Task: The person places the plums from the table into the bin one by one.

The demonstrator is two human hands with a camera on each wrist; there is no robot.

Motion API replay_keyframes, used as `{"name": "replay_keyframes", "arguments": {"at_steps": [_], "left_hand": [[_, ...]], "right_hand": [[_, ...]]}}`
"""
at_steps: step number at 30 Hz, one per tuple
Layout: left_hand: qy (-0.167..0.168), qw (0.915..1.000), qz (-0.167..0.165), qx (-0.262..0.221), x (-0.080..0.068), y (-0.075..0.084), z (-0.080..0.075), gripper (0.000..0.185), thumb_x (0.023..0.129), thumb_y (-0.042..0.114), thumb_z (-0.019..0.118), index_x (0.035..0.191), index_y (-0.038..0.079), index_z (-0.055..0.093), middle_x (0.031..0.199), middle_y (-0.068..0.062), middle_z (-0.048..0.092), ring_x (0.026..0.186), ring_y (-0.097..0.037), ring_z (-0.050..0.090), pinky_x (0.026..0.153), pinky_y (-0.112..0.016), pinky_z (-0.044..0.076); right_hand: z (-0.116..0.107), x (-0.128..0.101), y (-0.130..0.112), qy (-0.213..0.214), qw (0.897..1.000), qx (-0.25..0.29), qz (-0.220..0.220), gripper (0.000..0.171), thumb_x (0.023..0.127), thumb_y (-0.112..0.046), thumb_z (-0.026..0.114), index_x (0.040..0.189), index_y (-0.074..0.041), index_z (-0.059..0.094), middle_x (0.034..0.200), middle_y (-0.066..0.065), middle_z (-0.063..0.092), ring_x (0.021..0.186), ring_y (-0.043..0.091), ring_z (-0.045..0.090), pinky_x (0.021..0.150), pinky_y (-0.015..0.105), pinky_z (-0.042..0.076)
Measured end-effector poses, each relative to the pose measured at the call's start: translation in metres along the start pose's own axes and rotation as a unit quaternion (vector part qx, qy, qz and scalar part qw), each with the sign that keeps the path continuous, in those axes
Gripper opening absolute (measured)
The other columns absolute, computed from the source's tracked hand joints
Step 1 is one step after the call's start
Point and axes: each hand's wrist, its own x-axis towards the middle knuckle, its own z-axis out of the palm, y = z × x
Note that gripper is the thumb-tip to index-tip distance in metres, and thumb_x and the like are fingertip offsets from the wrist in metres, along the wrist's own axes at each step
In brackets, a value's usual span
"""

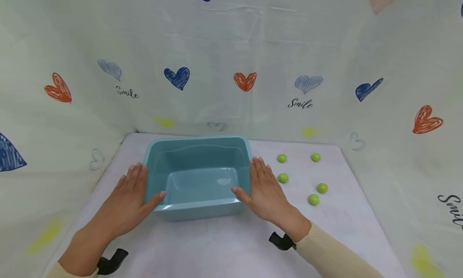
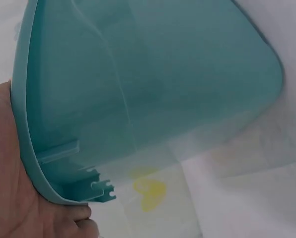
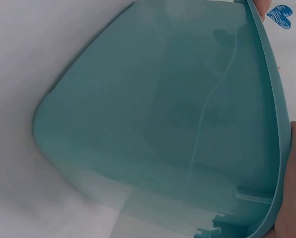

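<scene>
A blue-green plastic bin (image 1: 202, 209), open at the top, stands on the white-covered table with nothing inside it. My left hand (image 1: 124, 201) lies along its left rim, fingers straight and pointing away, the thumb over the near left corner. Along the right rim rests my right hand (image 1: 265, 191), its fingers also straight, its thumb over the near edge. In the left wrist view, the hand (image 2: 9, 163) presses against the rim above the bin's outer wall (image 2: 163, 74). The right wrist view shows the other outer wall (image 3: 153, 109) and part of the hand (image 3: 294, 183) at the rim.
Several small round green things, one of them a green ball (image 1: 314, 199), lie scattered on the table (image 1: 347, 213) to the right of the bin. A pale curtain (image 1: 217, 48) printed with hearts hangs behind the table and on both sides.
</scene>
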Motion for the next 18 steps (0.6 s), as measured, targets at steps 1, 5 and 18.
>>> {"name": "replay_keyframes", "arguments": {"at_steps": [1, 5, 18], "left_hand": [[0.001, 1.0000, 0.004, -0.002, 0.001, -0.001, 0.001, 0.108, 0.103, 0.068, 0.049, 0.162, -0.015, 0.011, 0.171, -0.036, 0.005, 0.159, -0.055, 0.006, 0.124, -0.075, 0.016], [0.000, 0.9999, 0.010, -0.004, 0.001, -0.012, 0.000, 0.107, 0.104, 0.065, 0.051, 0.163, -0.014, 0.008, 0.171, -0.037, 0.005, 0.159, -0.056, 0.006, 0.122, -0.076, 0.017], [-0.014, 0.9998, 0.014, 0.005, 0.009, -0.012, -0.004, 0.106, 0.104, 0.064, 0.051, 0.165, -0.009, 0.004, 0.173, -0.033, 0.006, 0.158, -0.055, 0.013, 0.118, -0.078, 0.026]], "right_hand": [[0.000, 0.000, 0.000, -0.001, 1.000, 0.001, 0.005, 0.101, 0.103, -0.065, 0.054, 0.164, 0.009, 0.021, 0.174, 0.026, 0.018, 0.164, 0.040, 0.012, 0.131, 0.057, 0.017], [0.004, 0.001, -0.006, -0.003, 1.000, 0.004, 0.010, 0.102, 0.103, -0.067, 0.050, 0.164, 0.008, 0.020, 0.174, 0.026, 0.017, 0.164, 0.039, 0.011, 0.132, 0.055, 0.017], [-0.017, 0.006, 0.035, 0.041, 0.999, -0.009, -0.014, 0.083, 0.106, -0.056, 0.054, 0.157, 0.008, 0.040, 0.166, 0.029, 0.036, 0.157, 0.047, 0.030, 0.127, 0.064, 0.025]]}}
